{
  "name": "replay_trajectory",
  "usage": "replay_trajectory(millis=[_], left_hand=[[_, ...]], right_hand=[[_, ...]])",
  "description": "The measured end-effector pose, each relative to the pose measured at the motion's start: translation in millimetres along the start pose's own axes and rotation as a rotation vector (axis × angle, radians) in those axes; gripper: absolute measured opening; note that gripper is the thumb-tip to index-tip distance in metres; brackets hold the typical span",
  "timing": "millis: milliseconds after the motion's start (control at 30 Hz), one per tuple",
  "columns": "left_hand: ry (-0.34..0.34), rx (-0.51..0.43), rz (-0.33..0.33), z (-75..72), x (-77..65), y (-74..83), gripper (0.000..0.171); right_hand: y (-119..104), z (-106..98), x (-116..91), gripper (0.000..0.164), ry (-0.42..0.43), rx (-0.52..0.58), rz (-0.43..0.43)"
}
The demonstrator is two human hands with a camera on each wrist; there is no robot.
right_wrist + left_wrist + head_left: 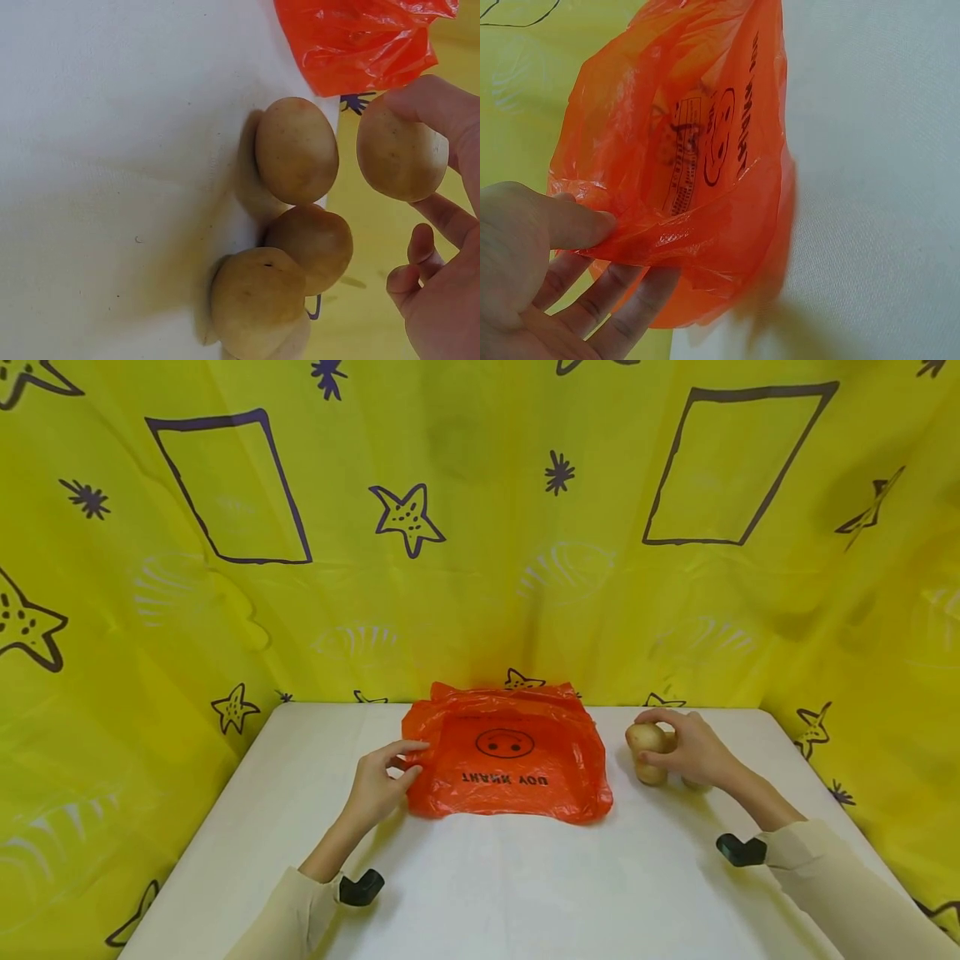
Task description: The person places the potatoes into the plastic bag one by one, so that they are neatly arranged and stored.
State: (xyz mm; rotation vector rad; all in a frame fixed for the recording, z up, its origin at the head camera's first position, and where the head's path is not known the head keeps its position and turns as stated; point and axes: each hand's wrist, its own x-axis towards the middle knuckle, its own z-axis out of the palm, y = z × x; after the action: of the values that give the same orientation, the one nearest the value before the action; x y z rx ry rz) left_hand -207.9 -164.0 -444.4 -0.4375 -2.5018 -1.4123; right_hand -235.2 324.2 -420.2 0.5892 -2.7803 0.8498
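Observation:
A red plastic bag (504, 768) with a printed face and lettering lies on the table, its mouth held apart. My left hand (382, 781) pinches the bag's left edge between thumb and fingers; in the left wrist view the thumb presses the red film (675, 240) and print shows inside. Off the bag's right side, my right hand (693, 747) grips a potato (402, 150) between thumb and fingertips, raised above the others. Below it several more potatoes sit close together on the table, including a speckled one (297, 150) and a larger one (257, 300) toward the wrist.
The white table (495, 885) runs back to a yellow curtain (480, 593) printed with stars and shells, which also closes off both sides. A dark wrist device (362, 887) sits at the left cuff, and another (741, 850) at the right.

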Motion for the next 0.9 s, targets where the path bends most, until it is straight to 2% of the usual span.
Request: replay_trajectory(millis=[233,433,600,900], left_hand=[[-0.009,-0.002,-0.003,-0.3,-0.3,-0.6,0.034],[-0.010,-0.001,-0.022,-0.6,0.2,-1.3,0.032],[-0.001,-0.003,-0.004,-1.0,0.4,-0.9,0.033],[0.006,-0.008,0.017,-0.8,0.2,-1.3,0.034]], right_hand=[[-5.5,-8.8,-3.7,0.045,-0.004,0.017,0.015],[-9.0,-13.8,-7.1,0.044,0.021,0.021,-0.018],[-10.9,-15.4,-10.2,0.045,0.039,0.005,-0.039],[-16.5,-20.1,-18.0,0.046,0.009,0.001,0.036]])
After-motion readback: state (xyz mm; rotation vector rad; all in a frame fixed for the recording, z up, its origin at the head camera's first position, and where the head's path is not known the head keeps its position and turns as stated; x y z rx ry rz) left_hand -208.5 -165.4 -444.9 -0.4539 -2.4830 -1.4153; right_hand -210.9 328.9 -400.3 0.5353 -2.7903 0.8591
